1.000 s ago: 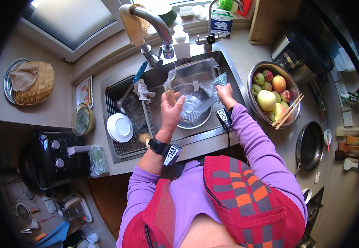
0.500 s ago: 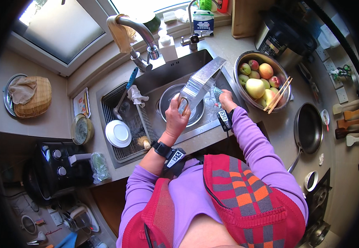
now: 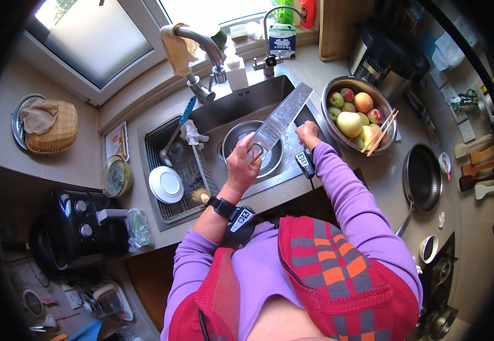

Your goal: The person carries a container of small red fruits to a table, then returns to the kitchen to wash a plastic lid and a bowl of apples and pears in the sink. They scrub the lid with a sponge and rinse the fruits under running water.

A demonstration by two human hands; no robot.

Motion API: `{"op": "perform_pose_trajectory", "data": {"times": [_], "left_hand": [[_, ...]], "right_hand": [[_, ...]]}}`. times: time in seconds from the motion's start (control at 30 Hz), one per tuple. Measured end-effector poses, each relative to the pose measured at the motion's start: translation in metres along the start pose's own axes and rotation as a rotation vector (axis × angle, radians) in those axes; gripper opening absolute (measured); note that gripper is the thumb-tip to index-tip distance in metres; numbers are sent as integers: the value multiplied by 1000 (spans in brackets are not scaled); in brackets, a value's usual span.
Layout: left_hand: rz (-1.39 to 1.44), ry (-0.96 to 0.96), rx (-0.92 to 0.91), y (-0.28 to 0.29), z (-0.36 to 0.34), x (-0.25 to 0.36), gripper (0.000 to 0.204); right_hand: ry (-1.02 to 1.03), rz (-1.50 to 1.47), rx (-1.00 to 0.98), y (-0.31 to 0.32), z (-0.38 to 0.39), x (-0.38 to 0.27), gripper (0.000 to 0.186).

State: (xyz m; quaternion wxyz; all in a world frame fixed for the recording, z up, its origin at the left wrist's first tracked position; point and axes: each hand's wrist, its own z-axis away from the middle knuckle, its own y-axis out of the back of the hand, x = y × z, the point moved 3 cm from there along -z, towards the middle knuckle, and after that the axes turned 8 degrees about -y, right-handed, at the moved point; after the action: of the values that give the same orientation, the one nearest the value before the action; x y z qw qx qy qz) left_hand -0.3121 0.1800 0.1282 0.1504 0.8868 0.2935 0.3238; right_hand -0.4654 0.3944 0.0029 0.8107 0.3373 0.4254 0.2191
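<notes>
My left hand [image 3: 240,162] grips a long clear plastic container [image 3: 282,113] at its near end, holding it tilted on its side above the sink [image 3: 267,92]. My right hand [image 3: 307,132] has its fingers curled at the container's right side; what they hold is hidden behind it. A steel bowl [image 3: 231,139] sits in the sink basin below the container. To the left, a wire drainer [image 3: 153,146] holds a stack of white dishes [image 3: 165,184], a white cloth [image 3: 192,133] and a brush [image 3: 200,196]. The tap [image 3: 217,63] stands behind.
A steel bowl of fruit [image 3: 359,122] with chopsticks stands right of the sink, with a frying pan [image 3: 422,179] nearer me. A black appliance [image 3: 73,224], a glass bowl [image 3: 116,176] and a woven basket [image 3: 54,128] are on the left. A white pump bottle [image 3: 235,74] is behind the sink.
The clear container has come up out of the sink and turned onto its side in my left hand. The teal thing that was in my right hand is now out of sight behind it.
</notes>
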Motion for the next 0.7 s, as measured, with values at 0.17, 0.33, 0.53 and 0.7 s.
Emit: {"op": "perform_pose_trajectory", "data": {"times": [0.17, 0.33, 0.53, 0.7], "left_hand": [[27, 38, 12, 8, 5, 0, 44], [26, 56, 41, 14, 9, 0, 44], [17, 34, 66, 20, 12, 0, 45], [-4, 43, 88, 23, 16, -5, 44]], "right_hand": [[-49, -206, -66, -8, -2, 3, 30], [262, 239, 118, -4, 0, -3, 27], [268, 342, 159, 8, 16, -15, 36], [273, 271, 213, 14, 23, -22, 36]]}}
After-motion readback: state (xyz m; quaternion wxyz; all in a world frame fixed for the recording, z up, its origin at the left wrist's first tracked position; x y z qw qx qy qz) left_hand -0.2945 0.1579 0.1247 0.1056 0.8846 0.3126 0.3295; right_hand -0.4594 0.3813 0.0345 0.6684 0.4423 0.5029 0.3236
